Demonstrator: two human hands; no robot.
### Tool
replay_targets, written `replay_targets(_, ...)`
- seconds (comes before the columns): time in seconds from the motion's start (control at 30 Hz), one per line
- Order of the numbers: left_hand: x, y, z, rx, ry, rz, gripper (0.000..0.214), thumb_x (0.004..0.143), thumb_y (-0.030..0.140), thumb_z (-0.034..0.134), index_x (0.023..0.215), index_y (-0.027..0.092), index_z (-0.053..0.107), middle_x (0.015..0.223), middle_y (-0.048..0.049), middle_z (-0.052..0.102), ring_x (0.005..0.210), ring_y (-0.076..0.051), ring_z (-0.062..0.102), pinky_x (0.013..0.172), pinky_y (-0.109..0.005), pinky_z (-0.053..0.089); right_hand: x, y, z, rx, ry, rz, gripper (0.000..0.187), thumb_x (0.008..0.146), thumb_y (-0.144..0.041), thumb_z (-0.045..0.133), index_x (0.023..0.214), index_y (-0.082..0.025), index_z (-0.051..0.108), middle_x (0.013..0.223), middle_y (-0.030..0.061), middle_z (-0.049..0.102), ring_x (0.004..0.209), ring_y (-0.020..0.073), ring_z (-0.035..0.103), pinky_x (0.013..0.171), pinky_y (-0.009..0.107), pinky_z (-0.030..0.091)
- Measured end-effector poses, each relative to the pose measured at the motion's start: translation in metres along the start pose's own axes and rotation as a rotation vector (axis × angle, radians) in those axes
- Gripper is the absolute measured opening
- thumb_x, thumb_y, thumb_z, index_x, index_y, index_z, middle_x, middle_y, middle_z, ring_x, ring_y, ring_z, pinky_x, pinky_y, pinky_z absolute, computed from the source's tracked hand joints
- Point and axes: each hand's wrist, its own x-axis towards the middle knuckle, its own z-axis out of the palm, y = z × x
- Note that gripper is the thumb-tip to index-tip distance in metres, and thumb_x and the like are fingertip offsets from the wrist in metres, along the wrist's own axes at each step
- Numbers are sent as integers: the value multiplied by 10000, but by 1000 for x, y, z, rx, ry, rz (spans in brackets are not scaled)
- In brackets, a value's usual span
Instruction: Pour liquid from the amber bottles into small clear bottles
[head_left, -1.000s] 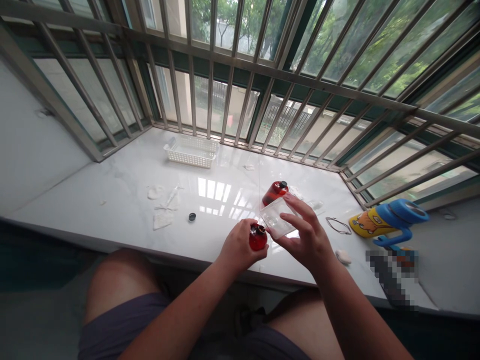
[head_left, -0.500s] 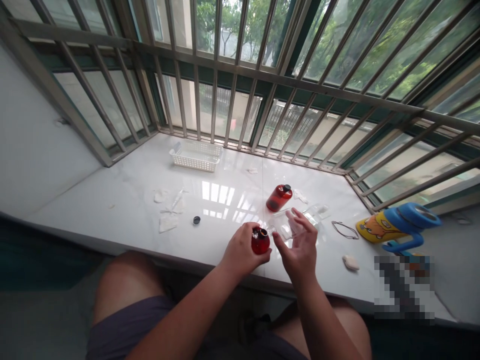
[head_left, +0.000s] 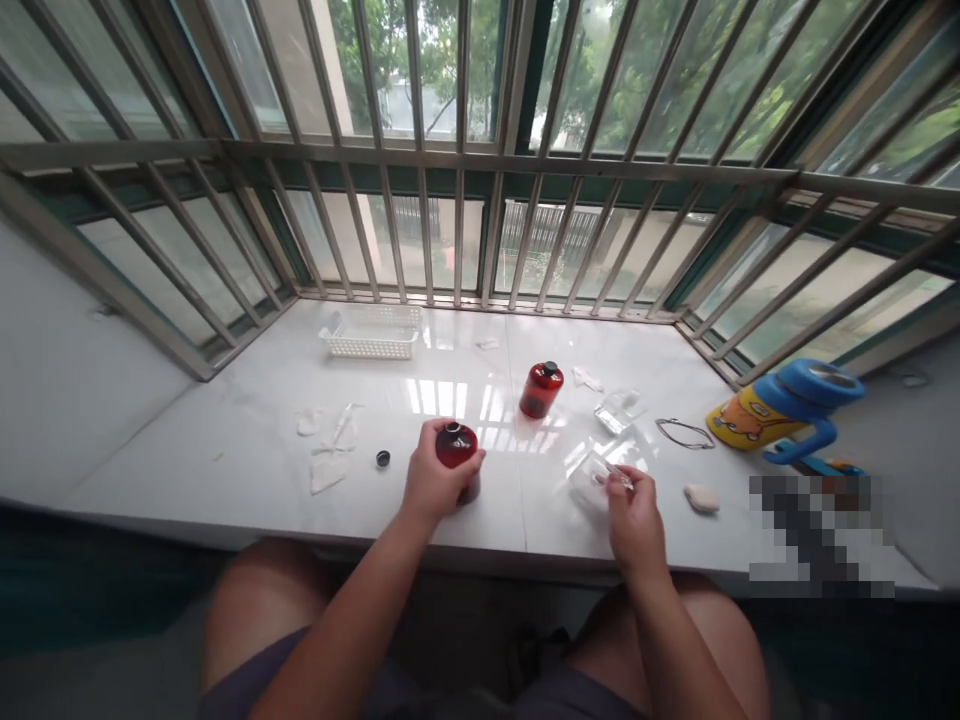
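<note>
My left hand [head_left: 436,480] is wrapped round a red, see-through bottle [head_left: 459,448] near the front of the white counter. Its dark open mouth points up and has no cap on it. To the left, a small black cap [head_left: 383,458] lies on the counter. My right hand [head_left: 634,510] is closed, with thumb and fingers pinching a clear plastic container [head_left: 592,474]; its exact kind is hard to make out. Farther back stands a second red bottle [head_left: 541,390] with a black cap on, apart from both hands.
A white perforated basket [head_left: 371,346] stands at the back left. Tissue pieces [head_left: 328,470] lie left. On the right are a clear plastic packet [head_left: 619,411], a thin cord loop [head_left: 685,433], a beige lump [head_left: 701,499] and a blue-yellow flask [head_left: 780,410]. Barred windows bound the back.
My left hand has moved left with the red bottle, away from the clear container. My right hand, fingers spread before, has closed on that container. The camera view has shifted too.
</note>
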Motion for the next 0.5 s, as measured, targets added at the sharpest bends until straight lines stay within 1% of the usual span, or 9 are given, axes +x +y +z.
replay_targets(0.07,21,5,-7,58,42,36,614,736,465,905,1241,284,605,1222,-57,718,1123,-281,706,991,-436,558,3,7,-3,-39,10,-22,636,935,-776,523,1259,-233,581,1140,119,747,1066,335,715,928,454,529)
replay_targets(0.17,53,10,-14,104,99,91,617,731,459,908,1237,283,603,1231,-51,713,1125,-271,703,1013,-432,548,8,13,-3,-85,21,-28,632,949,-767,468,1253,-225,582,1144,125,740,1049,337,710,925,460,526)
replay_targets(0.23,74,11,-16,116,106,112,621,730,452,908,1241,280,602,1227,-50,714,1110,-261,707,1011,-423,551,10,15,-2,-115,37,-34,630,957,-760,436,1246,-221,589,1158,133,735,1047,344,708,917,464,526)
replay_targets(0.33,103,9,-18,116,102,134,640,719,444,915,1245,272,594,1225,-55,714,1099,-253,710,1019,-419,552,12,17,-1,-124,58,-46,626,971,-743,407,1246,-214,596,1168,144,732,1071,359,702,927,475,524)
replay_targets(0.4,120,5,-20,107,120,146,656,714,436,919,1255,274,585,1241,-57,710,1117,-253,705,1045,-426,543,11,17,1,-112,96,-60,623,984,-730,397,1255,-207,600,1187,155,723,1098,366,693,947,489,522)
replay_targets(0.5,140,-2,-22,108,161,145,678,699,418,932,1263,279,582,1265,-65,697,1149,-262,695,1075,-442,532,8,17,3,-74,157,-119,612,1004,-702,400,1289,-197,595,1273,174,692,1167,370,670,1005,516,511)
